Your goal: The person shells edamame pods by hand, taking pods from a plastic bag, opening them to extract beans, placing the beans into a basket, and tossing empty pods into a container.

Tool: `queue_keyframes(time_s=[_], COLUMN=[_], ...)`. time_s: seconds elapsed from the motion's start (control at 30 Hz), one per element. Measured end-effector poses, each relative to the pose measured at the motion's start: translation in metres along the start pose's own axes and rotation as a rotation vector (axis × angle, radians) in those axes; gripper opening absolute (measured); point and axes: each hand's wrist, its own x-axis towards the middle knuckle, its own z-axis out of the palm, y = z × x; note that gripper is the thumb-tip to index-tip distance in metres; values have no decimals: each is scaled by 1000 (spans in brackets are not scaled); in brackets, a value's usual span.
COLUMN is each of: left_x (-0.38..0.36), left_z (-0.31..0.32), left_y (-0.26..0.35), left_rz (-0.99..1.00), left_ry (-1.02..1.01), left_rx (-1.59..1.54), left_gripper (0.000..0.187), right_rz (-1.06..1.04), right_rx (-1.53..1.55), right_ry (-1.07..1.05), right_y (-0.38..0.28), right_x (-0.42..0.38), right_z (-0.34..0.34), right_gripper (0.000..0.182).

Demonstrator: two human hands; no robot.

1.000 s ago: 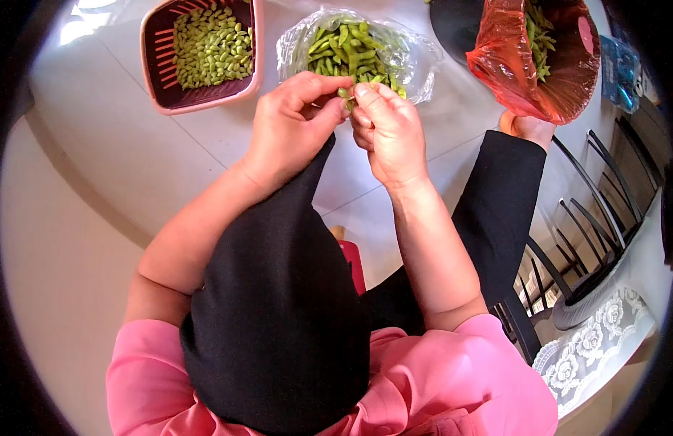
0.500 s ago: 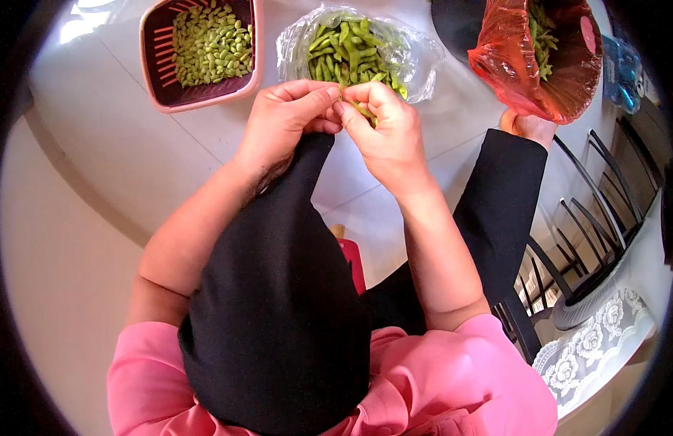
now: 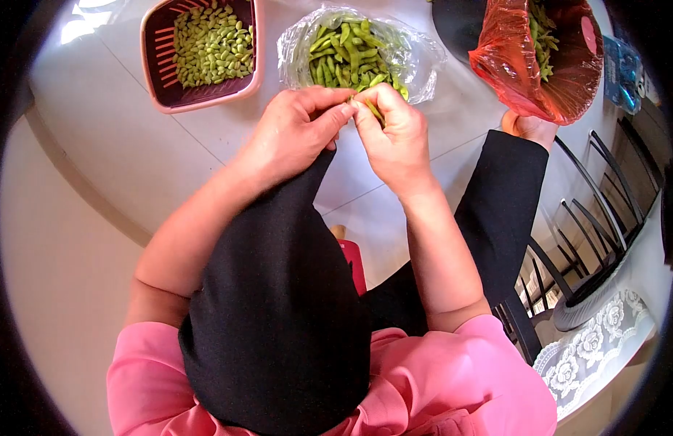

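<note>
Over my knee, both hands meet fingertip to fingertip at a green edamame pod. My right hand is closed around it, and part of the pod shows between thumb and fingers. With thumb and forefinger pinched, my left hand grips the pod's tip; my fingers cover most of that end. Just beyond them, a clear plastic bag lies spread with a heap of edamame pods in it. At the upper left stands a pink-rimmed square basket holding shelled green beans.
A red plastic bag with green husks inside stands by my foot at the upper right. Right of it lies a blue plastic package. Black chair bars and a lace cloth are at the right.
Both hands have shifted slightly towards me and to the right, still pinched together on the pod. The basket and bags look unmoved.
</note>
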Motion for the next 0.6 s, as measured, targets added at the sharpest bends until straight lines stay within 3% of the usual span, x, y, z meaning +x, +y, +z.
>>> queue_keyframes(time_s=[0.07,0.13,0.17,0.2,0.27,0.33,0.37,0.47,0.5,0.57,0.6], left_x=[3,6,5,6,9,13,16,17,16,8,5], left_z=[-2,-8,-13,-17,-37,-60,-79,-99,-92,-58,-43], left_y=[-10,-15,-15,-17,-21,-29,-39,-47,-40,-21,-13], left_rz=[24,-77,-77,-4,157,241,322,618,618,385,296], left_ry=[8,17,58,153,387,551,625,907,903,555,405], left_rx=[-1,-395,-400,-402,-237,74,471,1169,1166,222,117], left_gripper=[24,21,22,22,21,22,23,20,20,16,15], right_rz=[14,26,197,369,397,440,438,435,400,365,334], right_rx=[67,132,379,627,722,886,887,902,888,871,891], right_ry=[5,12,-21,-55,-77,-59,-62,-111,-68,-33,17], right_y=[-3,-7,-10,-12,-12,-12,-12,-10,-12,-16,-18], right_x=[0,2,4,5,6,6,7,8,8,9,12], right_z=[2,0,-2,-4,-6,-5,-5,-7,-4,1,3], right_gripper=[9,10,10,10,15,15,15,16,16,17,18])
